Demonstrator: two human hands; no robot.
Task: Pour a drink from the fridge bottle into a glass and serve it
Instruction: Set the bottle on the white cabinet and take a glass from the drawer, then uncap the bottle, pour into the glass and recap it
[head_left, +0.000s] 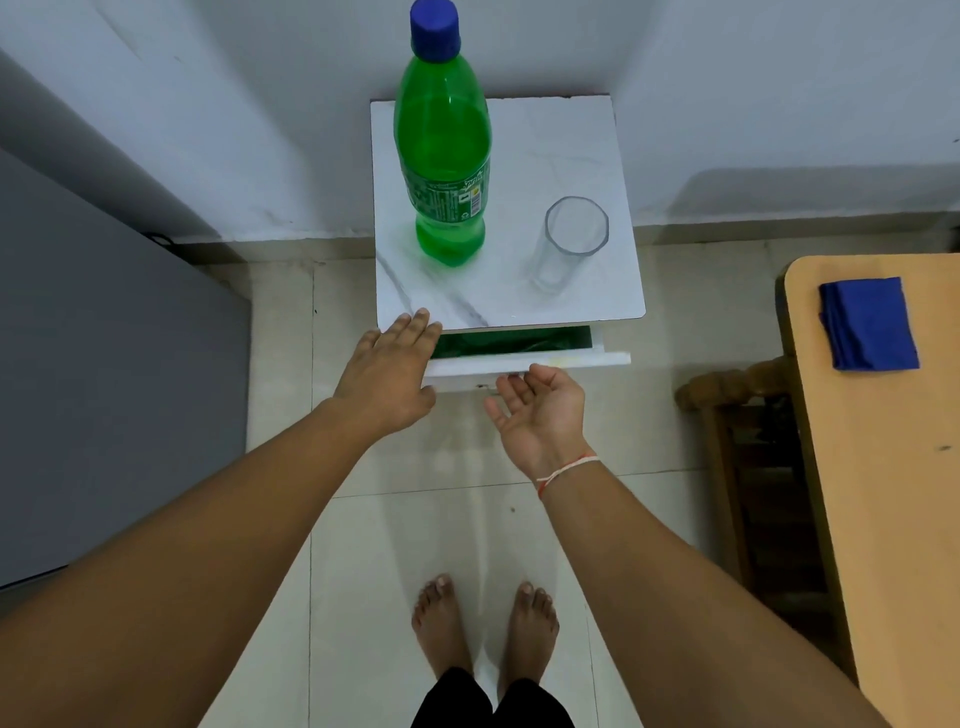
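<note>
A green plastic bottle (444, 156) with a blue cap stands upright on a small white marble-topped stand (571, 140). To its right on the same top stands an empty clear glass (569, 241). My left hand (392, 374) lies palm down, fingertips touching the front left edge of the top. My right hand (537, 410) is palm up just below the front of a slightly pulled-out drawer (524, 358), fingers curled loosely and holding nothing.
A grey fridge side (104, 374) fills the left. A wooden table (883, 467) with a folded blue cloth (868, 323) sits at the right, a wooden chair (737, 415) beside it. My bare feet stand on the tiled floor (415, 530).
</note>
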